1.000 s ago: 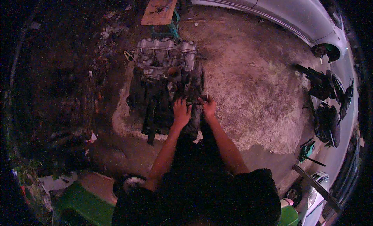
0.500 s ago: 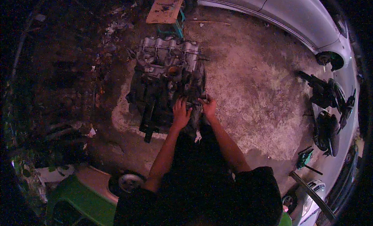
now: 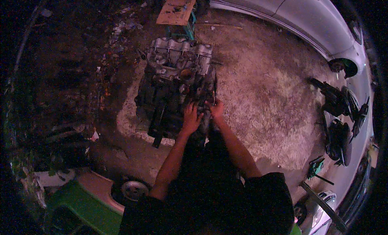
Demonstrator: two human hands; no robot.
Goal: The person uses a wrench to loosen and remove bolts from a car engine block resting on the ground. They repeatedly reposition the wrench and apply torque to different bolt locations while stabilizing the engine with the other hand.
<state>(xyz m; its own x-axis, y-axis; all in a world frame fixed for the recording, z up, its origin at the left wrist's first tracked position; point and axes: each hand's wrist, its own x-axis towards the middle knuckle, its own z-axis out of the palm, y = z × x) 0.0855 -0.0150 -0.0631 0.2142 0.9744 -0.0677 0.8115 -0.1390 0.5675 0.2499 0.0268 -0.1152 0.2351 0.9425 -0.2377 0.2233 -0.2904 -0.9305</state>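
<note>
A car engine (image 3: 180,61) sits on the ground in front of me, its upper part bare grey metal and its near side dark and grimy. My left hand (image 3: 192,117) lies on the near side of the engine, fingers stretched forward and thumb apart. Just right of it, my right hand (image 3: 217,110) is closed at the engine's right edge. A thin, pale-edged tool (image 3: 214,97) sticks up from the right hand's fingers. Dim light hides its exact kind and where it meets the engine.
Beyond the engine stands a green stool with a brown board (image 3: 176,10) on top. A silver car (image 3: 291,16) is at the upper right, with a motorcycle (image 3: 339,109) below it. Behind me on the left are a wheel (image 3: 134,190) and a green car body panel (image 3: 81,204).
The view has shifted slightly, so the engine and stool appear a little further right. My right hand has turned, and the tool now points more upward. The left hand stays on the engine.
</note>
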